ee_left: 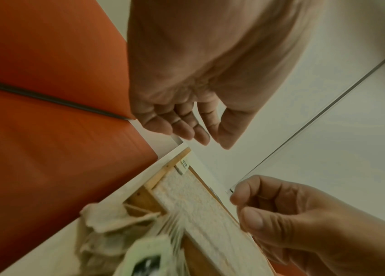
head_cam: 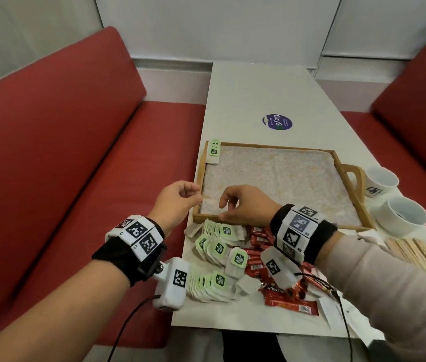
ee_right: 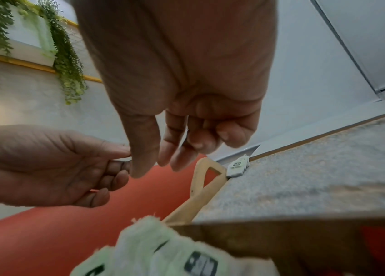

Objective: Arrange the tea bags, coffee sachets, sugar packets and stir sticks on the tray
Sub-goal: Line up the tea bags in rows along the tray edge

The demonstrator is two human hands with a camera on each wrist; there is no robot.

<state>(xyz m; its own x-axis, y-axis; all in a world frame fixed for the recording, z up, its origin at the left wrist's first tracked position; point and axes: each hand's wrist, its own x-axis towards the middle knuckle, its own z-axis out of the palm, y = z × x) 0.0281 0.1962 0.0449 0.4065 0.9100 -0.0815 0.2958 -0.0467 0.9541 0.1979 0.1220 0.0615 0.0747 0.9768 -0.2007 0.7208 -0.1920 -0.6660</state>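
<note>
The wooden tray [head_cam: 272, 147] with a speckled grey liner lies on the white table. A few tea bags [head_cam: 213, 152] sit stacked in its far left corner, also seen in the right wrist view [ee_right: 237, 168]. My left hand [head_cam: 193, 193] hovers at the tray's near left corner, fingers loosely curled and empty. My right hand [head_cam: 223, 210] hangs over the tray's near left part, also empty. In front of the tray lie heaps of green-tagged tea bags [head_cam: 219, 249] and red coffee sachets [head_cam: 257, 244]. Wooden stir sticks [head_cam: 415, 257] lie at the right. White packets [head_cam: 329, 309] show beneath my right forearm.
Two white cups [head_cam: 381, 178] [head_cam: 402, 215] stand just right of the tray's handle. A round blue sticker [head_cam: 276, 122] is on the table beyond the tray. Red benches [head_cam: 76, 152] flank the table on both sides.
</note>
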